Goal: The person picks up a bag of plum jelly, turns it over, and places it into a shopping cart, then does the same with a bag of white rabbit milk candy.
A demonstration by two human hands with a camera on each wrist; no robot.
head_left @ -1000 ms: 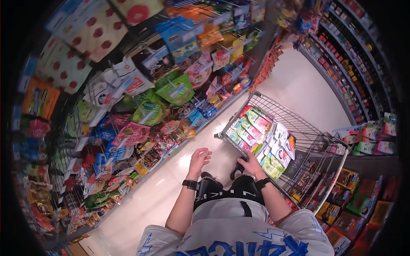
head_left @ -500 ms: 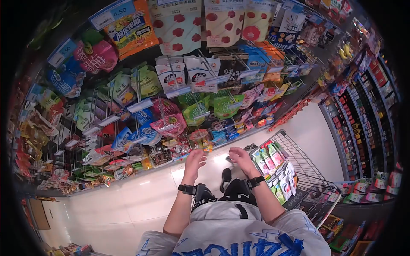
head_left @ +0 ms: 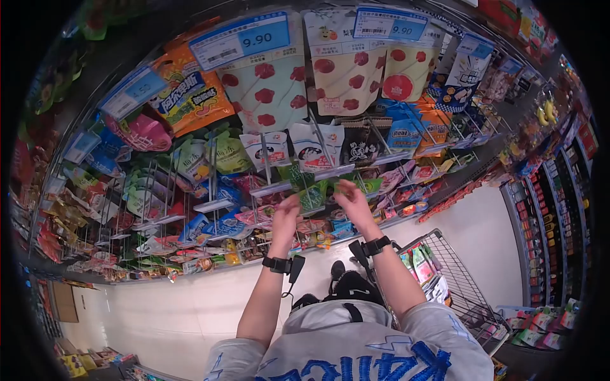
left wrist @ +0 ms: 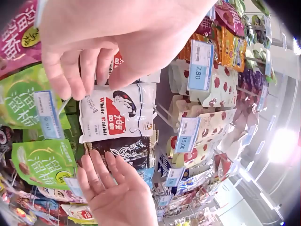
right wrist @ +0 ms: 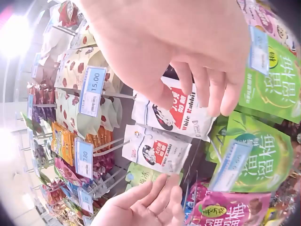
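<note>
Both hands reach toward hanging packets and hold nothing. In the head view my left hand [head_left: 286, 219] and right hand [head_left: 354, 206] are raised side by side, with a green plum packet [head_left: 312, 197] between and behind them. Just above hang two white White Rabbit candy bags [head_left: 316, 146]. The left wrist view shows my left fingers, loosely bent, over one such white bag [left wrist: 117, 113], in front of a dark packet [left wrist: 122, 150]. In the right wrist view, my right fingers overlap the upper white bag [right wrist: 174, 110]; a second white bag [right wrist: 156, 149] hangs below it.
Large pouches with a red-fruit print [head_left: 264, 89] and blue price tags [head_left: 244, 41] hang above. Smaller packets fill the hooks to the left. A shopping cart [head_left: 467, 286] with several packets stands at the right, beyond it a curved shelf [head_left: 556, 222].
The person has turned to face the rack, and the cart now sits farther right and lower in view. Both hands have risen from beside the cart toward the hanging packets.
</note>
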